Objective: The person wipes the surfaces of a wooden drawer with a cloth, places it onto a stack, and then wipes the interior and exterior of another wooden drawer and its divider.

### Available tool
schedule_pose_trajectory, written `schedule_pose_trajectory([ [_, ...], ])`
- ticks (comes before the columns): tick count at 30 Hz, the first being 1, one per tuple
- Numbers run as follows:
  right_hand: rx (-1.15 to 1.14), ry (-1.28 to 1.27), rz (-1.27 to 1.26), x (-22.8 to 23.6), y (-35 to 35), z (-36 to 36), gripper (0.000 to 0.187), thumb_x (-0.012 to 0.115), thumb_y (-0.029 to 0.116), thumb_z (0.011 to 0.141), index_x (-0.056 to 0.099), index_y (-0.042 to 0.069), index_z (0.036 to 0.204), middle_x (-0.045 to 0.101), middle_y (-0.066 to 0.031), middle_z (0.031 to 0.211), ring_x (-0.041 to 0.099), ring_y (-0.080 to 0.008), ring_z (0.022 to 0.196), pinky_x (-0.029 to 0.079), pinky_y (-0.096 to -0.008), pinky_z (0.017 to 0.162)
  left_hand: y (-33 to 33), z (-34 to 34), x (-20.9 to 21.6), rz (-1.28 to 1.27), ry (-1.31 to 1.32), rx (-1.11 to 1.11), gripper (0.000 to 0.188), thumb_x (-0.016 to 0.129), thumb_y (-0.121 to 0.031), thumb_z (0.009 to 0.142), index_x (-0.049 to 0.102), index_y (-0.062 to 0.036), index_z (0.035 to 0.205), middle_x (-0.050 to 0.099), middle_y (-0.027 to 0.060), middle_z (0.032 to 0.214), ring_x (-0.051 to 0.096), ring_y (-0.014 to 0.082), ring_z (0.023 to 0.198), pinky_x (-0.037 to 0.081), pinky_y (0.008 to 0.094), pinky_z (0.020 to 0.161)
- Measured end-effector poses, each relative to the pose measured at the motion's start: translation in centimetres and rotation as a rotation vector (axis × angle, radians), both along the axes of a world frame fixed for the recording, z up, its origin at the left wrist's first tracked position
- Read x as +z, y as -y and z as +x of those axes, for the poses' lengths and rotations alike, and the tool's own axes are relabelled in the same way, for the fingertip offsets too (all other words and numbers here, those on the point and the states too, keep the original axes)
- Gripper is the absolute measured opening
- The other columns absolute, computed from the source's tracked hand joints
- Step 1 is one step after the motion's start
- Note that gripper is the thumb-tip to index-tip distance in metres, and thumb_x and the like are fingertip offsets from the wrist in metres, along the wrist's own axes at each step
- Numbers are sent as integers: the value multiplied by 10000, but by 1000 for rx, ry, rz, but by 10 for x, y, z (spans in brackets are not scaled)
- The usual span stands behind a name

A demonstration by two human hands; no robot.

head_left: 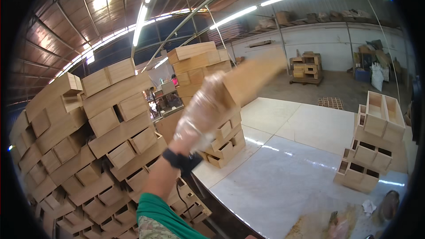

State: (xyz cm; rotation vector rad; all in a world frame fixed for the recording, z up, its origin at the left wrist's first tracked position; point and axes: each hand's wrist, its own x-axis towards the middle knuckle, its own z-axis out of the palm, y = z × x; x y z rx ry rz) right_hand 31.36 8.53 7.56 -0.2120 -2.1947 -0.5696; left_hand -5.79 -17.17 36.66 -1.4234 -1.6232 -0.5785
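Currently raised wooden box [256, 79]: held in the air, it probably handles best with a firm grip, a level carry and a smooth, unhurried arm, as its corners could easily knock something.
Plastic glove [195, 113]: likely slippery against bare wood, so fingers wrapped well around the end should serve better than a fingertip pinch.
Box stacks: worth a wide berth; the tall left stack [117, 128] has uneven, jutting tiers, and the middle stack [192, 57] appears just behind the glove, so a bump might shift either.
Left hand [210, 95]: closed on the near end of the box, as far as the blur shows; single fingers are unclear.
Right hand: not recognisable here; I cannot tell its opening or hold.
Box and hand: touching, the box reaching up and rightward beyond the left hand, apparently off the pale surface [265, 168] and well apart from the right stack [375, 126].
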Motion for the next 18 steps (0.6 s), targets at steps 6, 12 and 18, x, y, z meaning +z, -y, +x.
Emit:
schedule_pose_trajectory([
  [6,-33,17,-227,-22,-11,-9,364,537,215,930,523,123,1282,625,-82,794,574,-177,604,482,-292,515,9,-92,93,158,-371,411,635,707,-106,775,386,-47,1320,505,115,1161,521,250,1097,436,308,985],
  [12,-124,32,-457,-48,-16,-4,369,540,221,923,528,118,1276,626,-88,808,577,-187,622,484,-300,530,-3,-167,130,151,-284,510,829,757,-93,691,323,-42,1395,477,151,1212,497,331,1141,429,339,1016],
  [18,-157,42,-571,-59,-20,-7,374,544,228,915,532,113,1270,627,-94,822,580,-197,641,486,-308,546,-23,-203,139,148,-270,558,781,740,-71,717,354,-37,1396,465,141,1315,447,295,1254,390,315,1060],
])
